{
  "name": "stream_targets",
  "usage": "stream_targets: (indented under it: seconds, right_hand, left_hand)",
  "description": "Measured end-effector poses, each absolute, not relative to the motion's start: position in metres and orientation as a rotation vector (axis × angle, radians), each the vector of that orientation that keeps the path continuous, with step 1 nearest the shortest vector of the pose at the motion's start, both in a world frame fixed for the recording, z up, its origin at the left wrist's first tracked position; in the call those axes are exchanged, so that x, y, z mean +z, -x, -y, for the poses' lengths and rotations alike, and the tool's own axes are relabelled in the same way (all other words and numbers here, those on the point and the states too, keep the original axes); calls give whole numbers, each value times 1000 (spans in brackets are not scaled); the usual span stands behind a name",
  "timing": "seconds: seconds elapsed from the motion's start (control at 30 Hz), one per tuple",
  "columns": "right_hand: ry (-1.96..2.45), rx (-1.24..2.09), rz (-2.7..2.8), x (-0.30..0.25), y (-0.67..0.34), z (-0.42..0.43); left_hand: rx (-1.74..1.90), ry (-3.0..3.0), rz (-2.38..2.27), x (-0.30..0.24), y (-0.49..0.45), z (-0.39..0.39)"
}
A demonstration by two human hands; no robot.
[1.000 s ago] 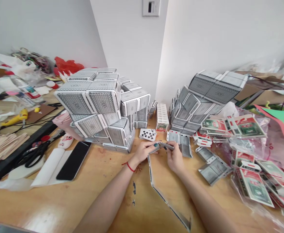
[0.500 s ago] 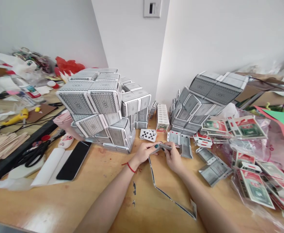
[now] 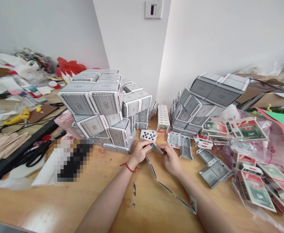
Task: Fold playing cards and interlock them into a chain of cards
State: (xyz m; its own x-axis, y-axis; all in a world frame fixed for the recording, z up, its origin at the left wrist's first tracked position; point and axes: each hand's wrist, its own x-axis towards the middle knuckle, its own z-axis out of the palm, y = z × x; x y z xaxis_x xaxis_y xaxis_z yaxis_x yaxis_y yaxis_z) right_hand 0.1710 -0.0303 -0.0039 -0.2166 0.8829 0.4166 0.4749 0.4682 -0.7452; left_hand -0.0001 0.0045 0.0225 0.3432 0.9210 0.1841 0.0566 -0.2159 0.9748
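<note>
Along the near edge of the wooden counter (image 3: 47,207), a long, narrow strip of printed card (image 3: 172,191) lies bent, rising from a flat end near the right forearm to a folded section held between the hands. The left hand (image 3: 140,152), with a red string bracelet (image 3: 129,168) at its wrist, and the right hand (image 3: 171,160) sit close together, their fingers (image 3: 165,149) curled and pinching that folded section from either side.

Just beyond the hands, a face-up spades playing card (image 3: 148,135) lies beside flat grey card blanks (image 3: 180,146), with more blanks (image 3: 214,169) to the right. On the right side, a clear plastic bag (image 3: 251,152) holds red-and-green printed card sheets (image 3: 255,191). Left of the hands, black-handled scissors (image 3: 34,154) rest near a blurred object (image 3: 72,160) and a bundle of wooden sticks (image 3: 3,145).

Farther back, two large heaps of grey-patterned card boxes (image 3: 95,106) and (image 3: 200,103) stand against the wall, with a small upright white box (image 3: 163,119) between them. Behind the left heap sits a red plastic bag (image 3: 69,65).
</note>
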Motion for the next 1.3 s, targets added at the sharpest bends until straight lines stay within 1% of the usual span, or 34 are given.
stream_targets:
  seconds: [0.17, 0.33, 0.63, 0.8, 0.93, 1.17, 1.3]
  right_hand:
    - [1219, 538, 1731, -5, -171, 20]
    - [1248, 430, 1776, 0, -164, 4]
    - [1482, 461, 1875, -8, -156, -21]
    - [1458, 515, 1791, -9, -156, -19]
    - [1332, 584, 1721, -8, -157, -17]
    - [1318, 386, 1566, -6, -164, -6]
    - [1358, 436, 1529, -6, -173, 6]
  left_hand:
    - [1015, -1590, -891, 23, 2, -6]
    - [1030, -1590, -838, 25, 6, -9]
    - [997, -1565, -760, 26, 6, -10]
    - [977, -1558, -742, 28, 5, -10]
    - [975, -1579, -763, 27, 6, -10]
    - [1008, -1604, -821, 28, 7, -10]
    - [1006, -1577, -795, 29, 7, -10]
